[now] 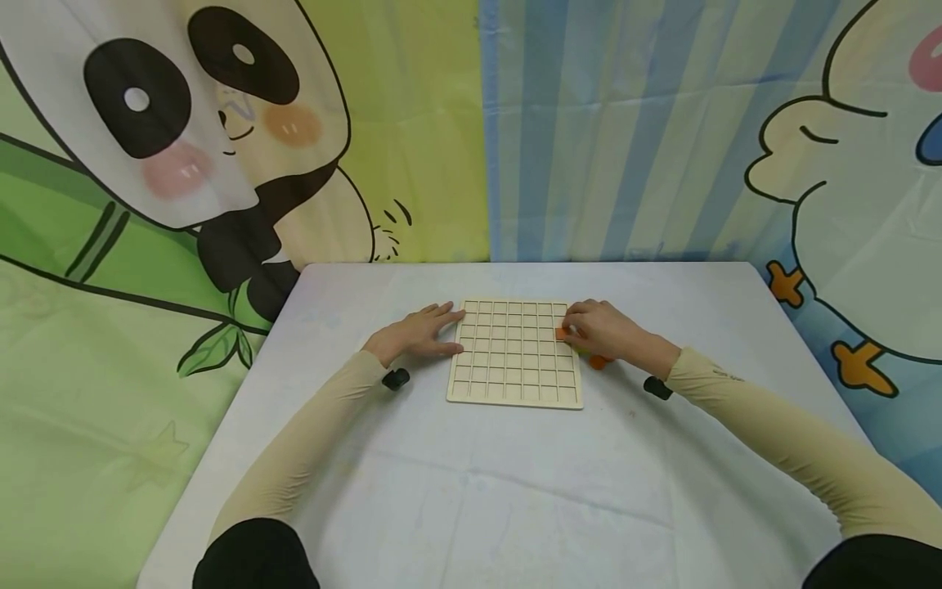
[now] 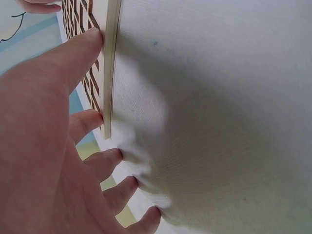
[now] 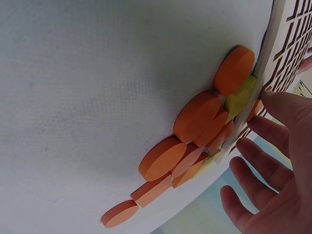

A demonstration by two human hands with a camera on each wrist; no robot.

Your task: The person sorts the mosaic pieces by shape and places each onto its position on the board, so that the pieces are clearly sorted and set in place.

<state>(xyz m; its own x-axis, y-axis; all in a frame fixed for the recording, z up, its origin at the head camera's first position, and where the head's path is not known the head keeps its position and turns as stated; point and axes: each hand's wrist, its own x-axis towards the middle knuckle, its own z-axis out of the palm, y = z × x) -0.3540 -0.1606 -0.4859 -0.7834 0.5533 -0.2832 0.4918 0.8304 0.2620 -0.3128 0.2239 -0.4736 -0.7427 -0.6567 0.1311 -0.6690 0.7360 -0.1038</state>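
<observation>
A light wooden board [image 1: 515, 360] with a grid of square cells lies flat on the table. My left hand [image 1: 423, 331] is at its left side, fingers spread. In the left wrist view the thumb and index fingertip of that hand [image 2: 53, 126] touch the board's edge [image 2: 110, 73], while the other fingertips rest on the cloth. Over the right edge, my right hand [image 1: 607, 331] pinches a small orange square piece [image 1: 561, 334] between thumb and index finger. The right wrist view shows this orange piece [image 3: 254, 109] at the grid, partly hidden by the fingers.
Beside the board's right edge lie several loose orange round pieces [image 3: 197, 117], an orange block [image 3: 152, 189] and yellow pieces [image 3: 241, 97]. A white cloth [image 1: 471, 499] covers the table. Behind it hang printed curtains [image 1: 633, 131].
</observation>
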